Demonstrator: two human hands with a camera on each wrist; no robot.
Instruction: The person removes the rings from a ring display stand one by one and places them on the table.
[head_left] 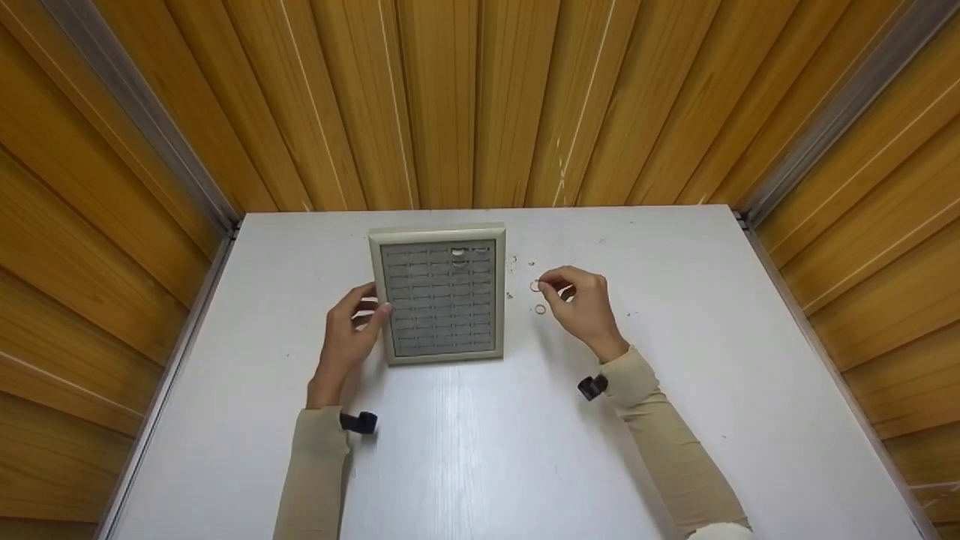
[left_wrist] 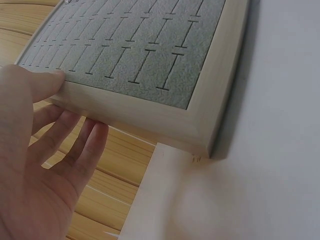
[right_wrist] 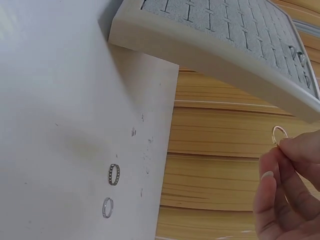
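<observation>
A ring display tray (head_left: 442, 360), pale-framed with grey slotted padding, stands tilted up on the white table. My left hand (head_left: 349, 337) grips its left edge, thumb on the front of the frame and fingers at the side and underneath. Between thumb and fingertips my right hand (head_left: 585, 307) pinches a thin gold-coloured ring (right_wrist: 278, 134), held up to the right of the tray. Two more rings lie on the table in the right wrist view, a beaded-looking ring (right_wrist: 114, 174) and a slim silvery ring (right_wrist: 107, 207). Several rings (right_wrist: 301, 58) sit in slots near the tray's upper right corner.
Small dark marks (right_wrist: 133, 132) dot the white table (head_left: 465, 465) to the right of the tray. Wood-patterned panels (head_left: 442, 105) enclose the table at the back and both sides. Each wrist carries a small black camera (head_left: 592, 387).
</observation>
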